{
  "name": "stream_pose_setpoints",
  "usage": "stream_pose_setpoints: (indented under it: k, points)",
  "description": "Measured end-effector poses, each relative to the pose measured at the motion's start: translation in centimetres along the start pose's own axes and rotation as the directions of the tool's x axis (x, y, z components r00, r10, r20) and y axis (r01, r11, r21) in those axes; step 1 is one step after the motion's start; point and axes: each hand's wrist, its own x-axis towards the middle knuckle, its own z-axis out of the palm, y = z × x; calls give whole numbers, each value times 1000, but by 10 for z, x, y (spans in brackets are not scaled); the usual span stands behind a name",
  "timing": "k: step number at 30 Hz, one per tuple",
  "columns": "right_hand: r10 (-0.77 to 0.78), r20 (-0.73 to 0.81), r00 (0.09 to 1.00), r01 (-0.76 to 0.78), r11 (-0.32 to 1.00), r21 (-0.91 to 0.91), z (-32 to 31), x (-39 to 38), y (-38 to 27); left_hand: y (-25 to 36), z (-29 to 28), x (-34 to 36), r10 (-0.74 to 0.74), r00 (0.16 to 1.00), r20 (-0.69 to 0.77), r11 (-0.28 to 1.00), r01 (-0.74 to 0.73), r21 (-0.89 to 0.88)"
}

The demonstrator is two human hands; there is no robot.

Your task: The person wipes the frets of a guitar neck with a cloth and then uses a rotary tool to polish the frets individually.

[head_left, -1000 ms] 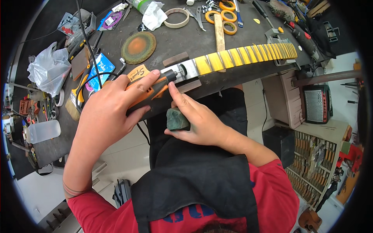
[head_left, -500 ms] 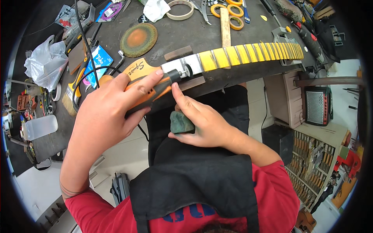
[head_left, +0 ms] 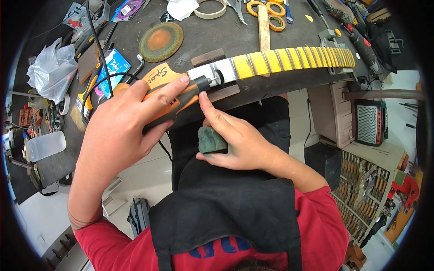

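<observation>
A guitar neck [head_left: 282, 60] lies across the bench, its fretboard masked in yellow tape between the metal frets and in white tape by the wooden headstock [head_left: 162, 73]. My left hand [head_left: 118, 119] is wrapped round an orange and black rotary tool [head_left: 192, 91], forefinger stretched along its top. The small dark wheel [head_left: 220, 77] at its tip is over the white-taped end of the neck; I cannot tell whether it touches. My right hand [head_left: 246, 144] grips a dark green block of polishing compound [head_left: 211, 139] in front of the bench edge, its thumb tip close to the tool's nose.
Wooden blocks [head_left: 208, 57] lie by the neck. A round brown-green disc [head_left: 161, 42], yellow tape rolls [head_left: 276, 22] and a wooden strip [head_left: 264, 29] are beyond it. At left are a plastic bag [head_left: 53, 72] and a clear container [head_left: 45, 146]. The tool's black cord [head_left: 98, 47] runs upward.
The whole view has shifted slightly. Both hands keep their grips, and the rotary tool stays at the white-taped end of the neck.
</observation>
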Motion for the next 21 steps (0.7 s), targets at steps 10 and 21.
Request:
stream_pose_setpoints:
  k: [10, 21]
  points:
    - [70, 51, 996, -71, 997, 2, 1, -6, 2, 5, 3, -3, -27, 1000, -3, 1000, 27, 9]
    - [24, 34, 999, -22, 998, -59, -3, 2, 0, 2, 3, -2, -52, 999, -11, 999, 52, 4]
